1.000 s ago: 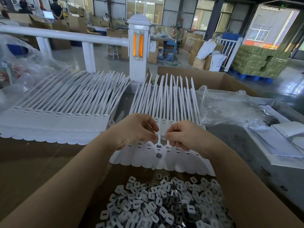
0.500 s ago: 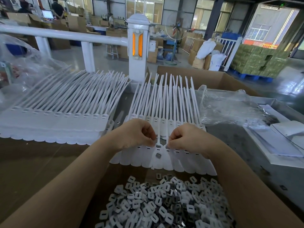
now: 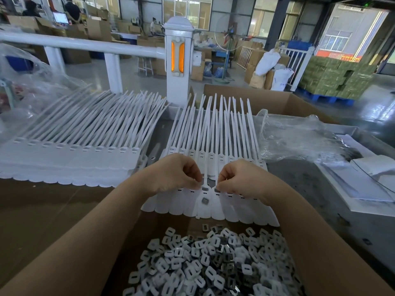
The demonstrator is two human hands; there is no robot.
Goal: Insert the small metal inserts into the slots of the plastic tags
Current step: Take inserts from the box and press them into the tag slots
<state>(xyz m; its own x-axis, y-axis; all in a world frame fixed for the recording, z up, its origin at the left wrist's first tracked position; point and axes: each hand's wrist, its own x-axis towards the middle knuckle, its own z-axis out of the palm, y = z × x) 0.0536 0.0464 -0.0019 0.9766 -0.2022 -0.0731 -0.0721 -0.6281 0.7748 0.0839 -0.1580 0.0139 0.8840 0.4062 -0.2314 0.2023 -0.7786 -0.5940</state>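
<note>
A fan of white plastic tags [image 3: 215, 201] with long tails lies on the table in front of me. My left hand [image 3: 175, 175] and my right hand [image 3: 239, 178] rest on the row of slots, fingers curled, each pinching a small metal insert at its fingertips. A slot [image 3: 205, 189] between the hands shows a grey insert seated in it. One loose metal insert [image 3: 204, 200] lies on the flat of the middle tag. Below, a cardboard box [image 3: 128, 236] holds a heap of several small inserts [image 3: 209, 263], white and grey.
A larger stack of white tags [image 3: 70, 150] lies to the left. Crumpled clear plastic [image 3: 299, 137] and white sheets [image 3: 374, 178] lie to the right. An open cardboard box [image 3: 288, 103] and a white post with an orange reflector [image 3: 178, 60] stand behind the table.
Both hands dropped from just above the tags onto the slot row and moved slightly apart, uncovering the slot between them.
</note>
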